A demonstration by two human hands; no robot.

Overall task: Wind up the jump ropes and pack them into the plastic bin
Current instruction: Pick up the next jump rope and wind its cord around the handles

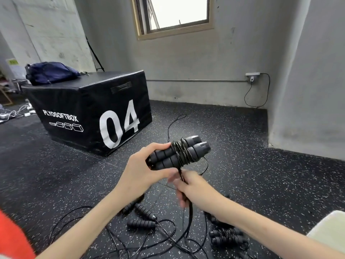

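left hand (pixel 139 170) grips the paired handles (pixel 179 154), right hand (pixel 194 187) pinches the cord mid-wrap. one wound rope (pixel 226 237) lies on the floor, loose ropes (pixel 143 218) wait; no bin visible.

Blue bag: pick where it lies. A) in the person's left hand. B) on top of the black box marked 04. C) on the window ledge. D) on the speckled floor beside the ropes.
B: the blue bag rests on the top face of the black box marked 04, at its far left end, while both hands are busy with the jump rope.
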